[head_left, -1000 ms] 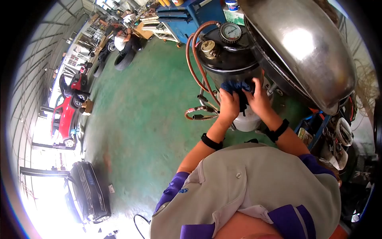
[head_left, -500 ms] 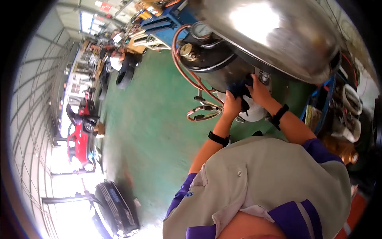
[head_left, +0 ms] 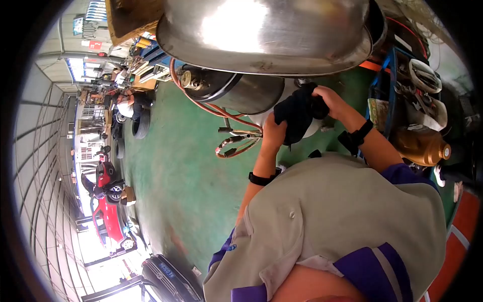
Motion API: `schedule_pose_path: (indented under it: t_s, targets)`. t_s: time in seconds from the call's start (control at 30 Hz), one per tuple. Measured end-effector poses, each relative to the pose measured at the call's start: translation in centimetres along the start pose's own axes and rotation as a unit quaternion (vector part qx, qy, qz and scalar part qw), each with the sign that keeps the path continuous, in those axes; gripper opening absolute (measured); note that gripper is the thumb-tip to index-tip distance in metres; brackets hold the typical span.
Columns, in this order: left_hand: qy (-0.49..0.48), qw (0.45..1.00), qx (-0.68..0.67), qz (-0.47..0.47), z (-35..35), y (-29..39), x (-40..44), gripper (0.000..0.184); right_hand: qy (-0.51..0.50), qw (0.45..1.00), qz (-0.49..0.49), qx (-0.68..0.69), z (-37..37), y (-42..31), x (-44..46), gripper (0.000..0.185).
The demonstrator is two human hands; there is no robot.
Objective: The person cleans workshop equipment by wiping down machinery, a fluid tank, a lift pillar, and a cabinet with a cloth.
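Note:
A bunched black cloth, maybe a rag or glove, stretches between my two hands. My left hand grips its left edge, while my right hand is closed on its upper right end. Just beyond them stands a dark metal tank with a brass-coloured fitting on top. A white rounded vessel, partly hidden by the cloth, is behind my hands. Over the tank hangs a large shiny metal basin. Reddish hoses run down beside the tank to several fittings.
To my right is a blue cart with tools and white containers, and a golden bottle. Across the green floor are a red car, a dark car, tyres and a person crouching by them.
My hands have moved apart, and more of the black cloth shows between them, away from the tank. The view has turned, so the basin and tank appear further left.

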State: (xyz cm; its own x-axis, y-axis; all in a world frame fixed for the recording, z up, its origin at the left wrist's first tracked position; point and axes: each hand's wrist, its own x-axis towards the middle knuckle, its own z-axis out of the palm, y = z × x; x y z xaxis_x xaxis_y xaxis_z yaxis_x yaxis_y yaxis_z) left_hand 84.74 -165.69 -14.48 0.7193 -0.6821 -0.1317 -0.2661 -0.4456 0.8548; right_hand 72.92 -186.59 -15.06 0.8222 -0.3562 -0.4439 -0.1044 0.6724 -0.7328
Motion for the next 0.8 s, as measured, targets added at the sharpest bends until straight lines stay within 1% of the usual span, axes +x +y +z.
schedule_pose_path:
  t_s: [0.03,0.07,0.13,0.17,0.23,0.27,0.33,0.37,0.43,0.47,0.57,0.63,0.67,0.7,0.73,0.77,0.8]
  targets:
    - [-0.019,1.0,0.001,-0.013,0.2,0.6,0.1,0.043,-0.021,1.0,0.0,0.003,0.0,-0.1,-0.5,0.013]
    - [-0.039,0.999,0.003,-0.026,0.5,1.1,0.2,0.043,-0.034,0.999,-0.021,-0.005,0.3,-0.2,-1.0,0.013]
    - [-0.012,0.997,0.068,0.02,1.6,0.6,0.7,0.042,-0.057,0.996,-0.063,-0.021,1.8,-1.1,-2.9,0.013]
    - [0.004,0.994,0.099,0.044,2.1,0.4,0.8,0.042,-0.052,0.997,-0.058,-0.018,2.4,-1.6,-3.7,0.014]
    - [0.032,0.972,0.185,0.144,2.4,0.8,0.5,0.041,-0.046,0.998,-0.046,-0.014,3.3,-2.4,-4.7,0.017]
    - [0.049,0.954,0.228,0.191,2.3,1.1,0.3,0.041,-0.049,0.997,-0.061,-0.02,3.1,-2.4,-4.6,0.017]
    - [0.056,0.956,0.208,0.198,1.9,0.9,0.3,0.041,-0.059,0.994,-0.089,-0.028,2.8,-2.3,-4.2,0.018]
    - [0.059,0.957,0.2,0.201,1.6,0.8,0.1,0.041,-0.07,0.994,-0.082,-0.019,3.0,-2.1,-4.0,0.018]
    - [0.058,0.971,0.15,0.176,0.7,2.4,-1.3,0.038,-0.095,0.993,-0.065,-0.004,3.8,-2.4,-4.0,0.019]
    - [0.06,0.977,0.126,0.164,0.3,3.5,-2.0,0.037,-0.105,0.992,-0.061,-0.016,4.3,-2.4,-3.9,0.019]
    - [0.051,0.97,0.111,0.208,-1.7,5.5,-4.5,0.033,-0.15,0.985,-0.055,-0.058,6.6,-1.6,-3.9,0.021]
    - [0.048,0.98,0.088,0.174,-3.1,7.1,-6.8,0.033,-0.188,0.975,-0.065,-0.094,8.3,-0.8,-4.1,0.025]
    - [0.049,0.984,0.067,0.157,-3.7,7.4,-7.9,0.034,-0.208,0.97,-0.051,-0.111,9.0,-0.5,-4.1,0.032]
    - [0.053,0.987,0.045,0.142,-4.3,7.5,-8.9,0.035,-0.209,0.963,-0.076,-0.151,10.0,-0.5,-4.7,0.035]
    - [0.028,0.996,-0.006,0.082,-5.1,7.7,-9.8,0.045,-0.211,0.953,-0.104,-0.193,11.3,-0.9,-5.8,0.038]
    - [0.04,0.994,-0.08,0.069,-5.5,7.4,-10.8,0.051,-0.213,0.939,-0.134,-0.236,12.6,-1.2,-6.6,0.042]
    - [0.052,0.985,-0.156,0.061,-5.8,7.1,-11.7,0.056,-0.239,0.92,-0.148,-0.272,13.5,-1.2,-7.0,0.049]
